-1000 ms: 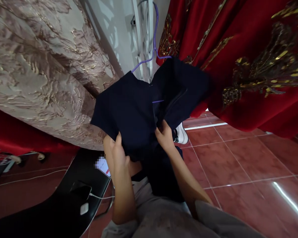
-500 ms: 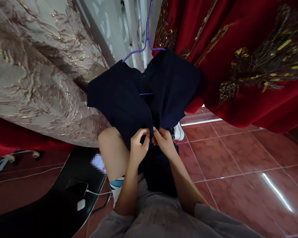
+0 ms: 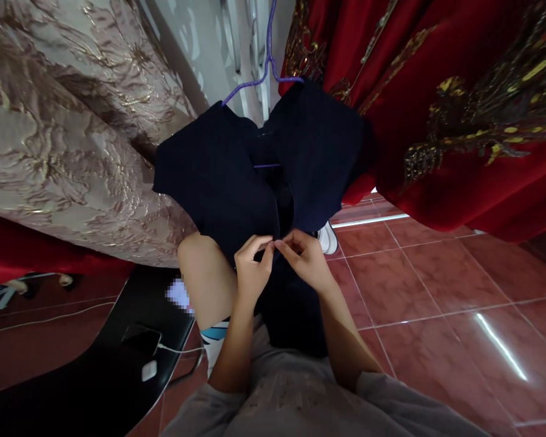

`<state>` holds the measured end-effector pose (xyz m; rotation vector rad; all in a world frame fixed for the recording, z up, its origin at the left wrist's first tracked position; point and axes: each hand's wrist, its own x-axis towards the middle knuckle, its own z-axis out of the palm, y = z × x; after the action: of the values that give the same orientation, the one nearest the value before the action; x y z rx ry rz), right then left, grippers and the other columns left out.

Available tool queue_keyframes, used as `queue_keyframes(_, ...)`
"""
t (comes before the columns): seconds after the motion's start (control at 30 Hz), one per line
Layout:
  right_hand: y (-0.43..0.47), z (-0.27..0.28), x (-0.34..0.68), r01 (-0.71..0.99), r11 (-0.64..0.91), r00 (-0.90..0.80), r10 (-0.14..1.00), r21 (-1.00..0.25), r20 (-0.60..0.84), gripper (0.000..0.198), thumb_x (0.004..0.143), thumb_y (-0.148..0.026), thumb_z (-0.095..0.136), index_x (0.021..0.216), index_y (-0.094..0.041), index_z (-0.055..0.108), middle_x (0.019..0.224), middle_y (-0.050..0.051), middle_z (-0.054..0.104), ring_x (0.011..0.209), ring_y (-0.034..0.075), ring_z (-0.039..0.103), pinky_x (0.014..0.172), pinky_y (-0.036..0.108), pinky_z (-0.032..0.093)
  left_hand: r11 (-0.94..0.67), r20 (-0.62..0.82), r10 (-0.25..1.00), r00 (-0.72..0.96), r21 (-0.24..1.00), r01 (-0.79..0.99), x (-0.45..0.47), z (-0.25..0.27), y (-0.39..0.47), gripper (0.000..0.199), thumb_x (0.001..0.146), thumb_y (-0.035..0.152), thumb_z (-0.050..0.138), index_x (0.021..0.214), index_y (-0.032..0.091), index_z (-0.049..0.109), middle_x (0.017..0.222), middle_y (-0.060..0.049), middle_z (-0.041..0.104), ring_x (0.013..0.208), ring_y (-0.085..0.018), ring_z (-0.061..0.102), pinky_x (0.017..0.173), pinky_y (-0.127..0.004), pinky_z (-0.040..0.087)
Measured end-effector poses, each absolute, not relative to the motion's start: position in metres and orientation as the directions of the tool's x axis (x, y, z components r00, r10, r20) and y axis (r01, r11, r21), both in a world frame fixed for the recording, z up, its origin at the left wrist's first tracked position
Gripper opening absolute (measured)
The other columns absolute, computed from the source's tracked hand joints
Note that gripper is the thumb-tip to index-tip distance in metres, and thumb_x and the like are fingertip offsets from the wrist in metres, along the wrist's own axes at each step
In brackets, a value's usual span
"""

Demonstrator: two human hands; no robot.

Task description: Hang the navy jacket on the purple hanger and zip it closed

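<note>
A dark navy short-sleeved garment (image 3: 213,164) hangs from a purple hanger (image 3: 269,59), its front parted below the neck. My left hand (image 3: 253,261) pinches the left front edge between thumb and fingers. Close beside it, my right hand (image 3: 306,258) pinches the other edge, and the two thumbs and fingertips nearly meet at the opening. Whether a button lies between the fingertips is too small and dark to make out. The lower part of the garment falls over my lap, behind my wrists.
Patterned pale fabric (image 3: 64,145) drapes at left, and red cloth with gold sequins (image 3: 418,73) hangs at right. A black bench (image 3: 95,364) holds a phone (image 3: 141,338) on a cable and a white case (image 3: 149,370). Red floor tiles (image 3: 423,279) spread out at right.
My right hand has turned slightly, its thumb and fingertips now against my left fingertips. The garment's opening gapes a little wider above them. The view has shifted slightly.
</note>
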<state>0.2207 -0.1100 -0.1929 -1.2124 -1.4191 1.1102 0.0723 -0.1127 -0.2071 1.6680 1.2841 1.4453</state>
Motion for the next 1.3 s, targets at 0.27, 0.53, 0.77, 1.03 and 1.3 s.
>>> queue_keyframes(0.27, -0.093, -0.173, 0.217, -0.119, -0.071, -0.214, 0.976, -0.99, -0.044, 0.036, 0.091, -0.05, 0.067, 0.08, -0.016, 0.069, 0.053, -0.003, 0.054, 0.047, 0.008, 0.044, 0.049, 0.024, 0.033, -0.392, 0.439, 0.895, -0.077, 0.857, 0.335, 0.075, -0.208, -0.109, 0.013, 0.101, 0.023, 0.059, 0.089, 0.02, 0.063, 0.084, -0.003, 0.062, 0.082, -0.018, 0.063, 0.079, -0.03, 0.052)
queue_keyframes(0.53, -0.021, -0.054, 0.215, -0.194, 0.385, 0.095, 0.923, -0.902, 0.374, 0.043, 0.095, -0.056, 0.064, 0.077, -0.018, 0.067, 0.051, -0.004, 0.046, 0.045, 0.007, 0.036, 0.044, 0.022, 0.024, -0.433, 0.467, 0.883, 0.041, 0.779, 0.454, 0.088, -0.23, -0.067, 0.015, 0.098, 0.017, 0.055, 0.084, 0.02, 0.056, 0.08, -0.004, 0.057, 0.074, -0.019, 0.057, 0.071, -0.032, 0.047)
queue_keyframes(0.77, -0.024, -0.062, 0.213, -0.194, 0.377, 0.041, 0.925, -0.906, 0.377, 0.035, 0.098, -0.046, 0.062, 0.074, -0.019, 0.058, 0.052, -0.005, 0.045, 0.043, 0.006, 0.037, 0.044, 0.021, 0.028, -0.6, 0.596, 0.795, 0.113, 0.745, 0.291, 0.067, -0.128, -0.049, 0.034, 0.098, 0.017, 0.063, 0.132, 0.024, 0.062, 0.102, -0.004, 0.071, 0.091, -0.017, 0.07, 0.088, -0.031, 0.056)
queue_keyframes(1.03, -0.022, -0.083, 0.209, -0.069, 0.476, 0.159, 0.873, -0.876, 0.462, 0.035, 0.097, -0.045, 0.063, 0.074, -0.021, 0.052, 0.058, -0.005, 0.04, 0.049, 0.006, 0.035, 0.048, 0.022, 0.025, -0.769, 0.796, 0.588, 0.143, 0.495, 0.403, 0.071, -0.048, -0.03, 0.022, 0.105, 0.039, 0.06, 0.102, 0.019, 0.067, 0.098, -0.003, 0.062, 0.104, -0.02, 0.064, 0.098, -0.033, 0.051)
queue_keyframes(1.3, -0.029, -0.149, 0.194, -0.011, 0.396, -0.025, 0.918, -0.918, 0.396, 0.027, 0.091, -0.032, 0.063, 0.07, -0.018, 0.055, 0.055, -0.005, 0.048, 0.049, 0.006, 0.039, 0.049, 0.022, 0.026, -0.64, 0.494, 0.636, -0.592, 0.767, -0.048, -0.028, -0.072, 0.032, 0.031, 0.113, 0.012, 0.036, 0.086, 0.018, 0.05, 0.095, 0.0, 0.062, 0.131, -0.014, 0.053, 0.101, -0.035, 0.045)
